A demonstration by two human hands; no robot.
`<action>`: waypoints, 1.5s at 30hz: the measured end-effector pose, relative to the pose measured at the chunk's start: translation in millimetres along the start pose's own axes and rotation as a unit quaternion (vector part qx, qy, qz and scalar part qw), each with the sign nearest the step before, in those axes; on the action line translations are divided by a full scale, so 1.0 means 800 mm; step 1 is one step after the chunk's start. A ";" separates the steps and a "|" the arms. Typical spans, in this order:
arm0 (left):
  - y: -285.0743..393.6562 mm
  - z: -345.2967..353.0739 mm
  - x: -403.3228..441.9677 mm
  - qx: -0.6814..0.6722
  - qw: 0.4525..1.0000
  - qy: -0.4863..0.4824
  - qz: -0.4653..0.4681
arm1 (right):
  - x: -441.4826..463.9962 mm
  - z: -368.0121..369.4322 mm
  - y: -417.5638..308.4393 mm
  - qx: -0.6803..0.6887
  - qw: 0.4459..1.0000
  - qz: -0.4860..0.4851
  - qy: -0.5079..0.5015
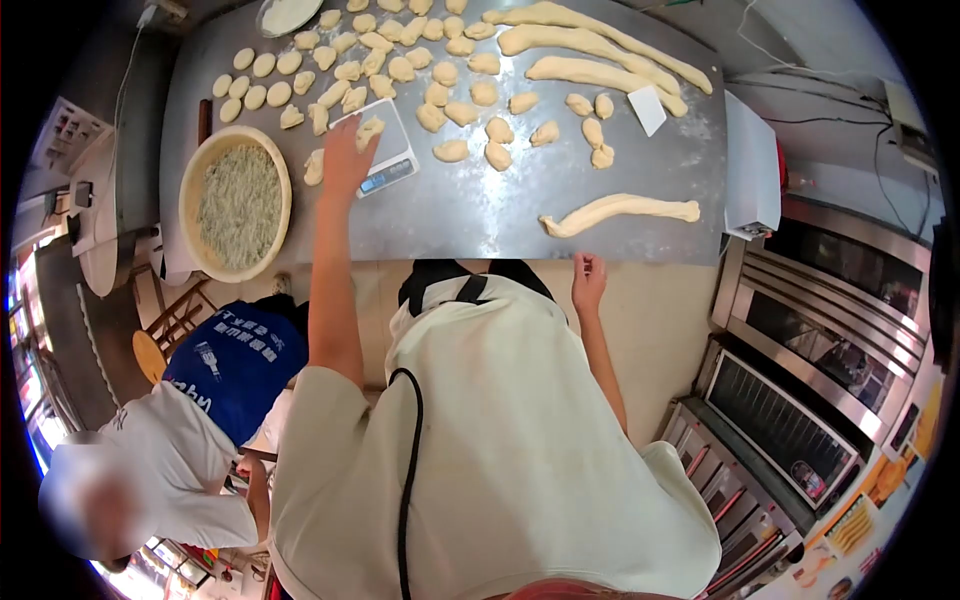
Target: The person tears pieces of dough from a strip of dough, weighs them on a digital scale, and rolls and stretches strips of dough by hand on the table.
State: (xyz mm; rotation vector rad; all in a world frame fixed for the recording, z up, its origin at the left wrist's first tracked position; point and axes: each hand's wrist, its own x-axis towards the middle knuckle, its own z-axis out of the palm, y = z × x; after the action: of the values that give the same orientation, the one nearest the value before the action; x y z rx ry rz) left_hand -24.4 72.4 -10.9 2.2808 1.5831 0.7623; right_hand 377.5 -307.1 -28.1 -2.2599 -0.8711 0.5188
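Observation:
My left hand [347, 158] is over the white digital scale [397, 147], its thumb and fingers around a small piece of dough [370, 131] on the scale's platform. The scale's display glows blue, but I cannot read it. Just left of that hand lies another dough piece [314, 168]. My right hand [589, 279] is at the table's near edge, fingers curled in, and no object shows in it. Beyond it on the steel table lies a long strip of dough [622, 210].
Many dough pieces [484, 93] and flattened rounds [264, 65] cover the table's far side, near long dough rolls [590, 42] and a white scraper [647, 110]. At left stands a bowl of chopped filling [238, 205]. A person in a blue apron [240, 350] is behind on the left; ovens [820, 300] stand right.

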 end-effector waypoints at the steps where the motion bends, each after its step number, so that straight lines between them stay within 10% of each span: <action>1: -0.005 0.015 -0.006 -0.001 1.000 0.001 0.003 | -0.004 0.001 0.002 0.001 1.000 0.012 -0.004; 7: -0.017 0.044 -0.015 -0.019 0.999 -0.017 -0.032 | -0.022 0.002 0.006 0.010 0.999 0.009 -0.031; 10: -0.019 0.046 -0.011 -0.191 0.962 -0.002 -0.193 | -0.026 0.009 0.018 0.042 0.999 0.013 -0.016; 12: -0.029 0.045 -0.022 -0.479 0.789 0.059 -0.380 | -0.027 0.006 0.013 0.031 0.999 0.032 -0.024; 19: 0.007 -0.016 -0.043 -0.830 0.465 -0.032 -0.307 | -0.011 0.019 0.026 0.084 0.991 0.081 -0.073; 20: 0.018 -0.016 -0.043 -0.829 0.465 -0.030 -0.309 | -0.008 0.021 0.017 0.090 0.989 0.089 -0.074; 22: 0.040 -0.006 -0.032 -0.646 0.657 -0.080 -0.379 | 0.000 0.024 0.000 0.067 0.992 0.064 -0.082; 25: 0.089 0.015 -0.023 -0.541 0.727 -0.203 -0.370 | 0.011 0.020 -0.102 0.068 0.993 0.011 -0.094; 31: 0.218 0.054 -0.063 -0.649 0.600 -0.322 -0.338 | 0.022 0.040 -0.314 -0.025 0.950 -0.296 -0.095; 45: 0.244 0.041 -0.064 -0.715 0.452 -0.370 -0.384 | 0.066 0.054 -0.272 -0.061 0.918 -0.356 -0.163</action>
State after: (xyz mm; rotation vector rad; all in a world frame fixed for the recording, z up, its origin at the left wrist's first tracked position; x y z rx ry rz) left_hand 133.3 -44.9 44.0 0.3068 0.6417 0.3438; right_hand 293.7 -128.1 85.7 -1.7889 -1.8317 0.5036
